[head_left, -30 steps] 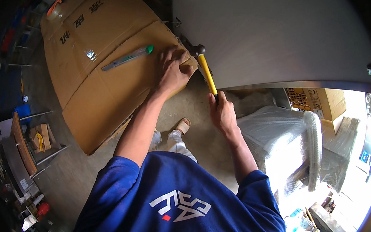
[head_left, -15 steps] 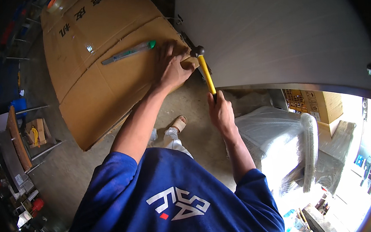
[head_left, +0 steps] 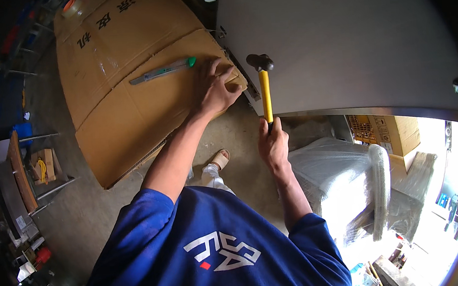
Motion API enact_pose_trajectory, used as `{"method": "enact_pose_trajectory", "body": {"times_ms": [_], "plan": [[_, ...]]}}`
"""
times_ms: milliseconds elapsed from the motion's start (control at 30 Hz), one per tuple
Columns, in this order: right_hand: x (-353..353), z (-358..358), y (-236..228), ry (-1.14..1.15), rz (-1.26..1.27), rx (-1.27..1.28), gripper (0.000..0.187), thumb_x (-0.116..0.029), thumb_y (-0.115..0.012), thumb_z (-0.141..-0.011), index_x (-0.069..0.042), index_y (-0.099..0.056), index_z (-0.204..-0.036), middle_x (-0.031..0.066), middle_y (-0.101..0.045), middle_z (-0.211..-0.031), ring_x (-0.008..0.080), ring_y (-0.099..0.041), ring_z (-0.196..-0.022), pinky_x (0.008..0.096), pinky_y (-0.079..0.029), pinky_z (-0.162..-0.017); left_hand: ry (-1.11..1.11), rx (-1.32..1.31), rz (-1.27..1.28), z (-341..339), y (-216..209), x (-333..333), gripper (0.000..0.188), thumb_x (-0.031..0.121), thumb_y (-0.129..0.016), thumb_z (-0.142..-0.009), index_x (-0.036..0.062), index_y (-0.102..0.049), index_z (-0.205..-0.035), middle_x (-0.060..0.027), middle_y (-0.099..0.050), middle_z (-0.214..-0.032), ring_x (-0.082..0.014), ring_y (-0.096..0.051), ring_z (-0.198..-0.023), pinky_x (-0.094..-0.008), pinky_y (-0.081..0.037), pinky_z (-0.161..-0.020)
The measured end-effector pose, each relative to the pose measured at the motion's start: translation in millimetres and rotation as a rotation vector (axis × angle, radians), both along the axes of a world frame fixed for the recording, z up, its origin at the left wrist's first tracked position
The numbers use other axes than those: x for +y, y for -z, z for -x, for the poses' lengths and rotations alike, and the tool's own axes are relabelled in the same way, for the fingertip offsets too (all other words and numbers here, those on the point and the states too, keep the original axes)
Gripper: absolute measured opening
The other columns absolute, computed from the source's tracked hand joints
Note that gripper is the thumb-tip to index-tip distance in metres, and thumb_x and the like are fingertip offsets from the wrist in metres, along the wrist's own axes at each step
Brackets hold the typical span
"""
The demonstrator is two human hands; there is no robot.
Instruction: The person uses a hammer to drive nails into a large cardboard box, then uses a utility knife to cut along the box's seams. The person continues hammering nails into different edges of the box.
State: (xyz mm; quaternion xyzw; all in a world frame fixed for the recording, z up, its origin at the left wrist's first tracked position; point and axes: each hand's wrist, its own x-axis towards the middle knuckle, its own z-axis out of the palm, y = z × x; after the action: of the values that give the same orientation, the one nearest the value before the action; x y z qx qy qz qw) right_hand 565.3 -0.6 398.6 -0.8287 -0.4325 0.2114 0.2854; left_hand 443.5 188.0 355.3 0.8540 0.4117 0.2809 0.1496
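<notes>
Now we grip a yellow-handled hammer (head_left: 264,86) in our right hand (head_left: 273,146), fingers clenched around the lower end of its shaft, so the shaft runs straight up from the hand and its dark head sits well above it, in front of the large grey panel (head_left: 350,42). Our left hand (head_left: 215,90) lies to the left of the hammer head, pressed down on the corner of a flattened brown cardboard box (head_left: 123,97), its fingers curled over the cardboard edge where it meets the panel; whether it pinches anything small there we cannot tell. Just beyond the left hand, further left, a utility knife (head_left: 163,70) with a green end rests on the cardboard, apart from the fingers. Below the left forearm a sandalled foot (head_left: 220,158) stands on the concrete floor (head_left: 84,219). To the right of the right hand sits a bundle wrapped in clear plastic film (head_left: 345,182), and beyond it a cardboard carton (head_left: 384,131) under the panel's lower edge.
</notes>
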Motion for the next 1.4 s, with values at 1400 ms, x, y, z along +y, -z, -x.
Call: {"method": "enact_pose_trajectory", "body": {"times_ms": [1400], "plan": [[8.1,-14.6,-3.0,-0.085,0.112,-0.055,0.039,-0.038,-0.057,-0.102,0.0,-0.055,-0.093,0.0314,-0.063,-0.073,0.0519,-0.063,-0.073,0.0579,-0.05,-0.061,-0.056,0.02,-0.002,-4.4,0.3,-4.2,0.055,0.04,-0.079,-0.07,0.0099,-0.074,-0.116,-0.0177,-0.053,-0.132,-0.0373,-0.045,-0.13,-0.0529,-0.036,-0.113]]}}
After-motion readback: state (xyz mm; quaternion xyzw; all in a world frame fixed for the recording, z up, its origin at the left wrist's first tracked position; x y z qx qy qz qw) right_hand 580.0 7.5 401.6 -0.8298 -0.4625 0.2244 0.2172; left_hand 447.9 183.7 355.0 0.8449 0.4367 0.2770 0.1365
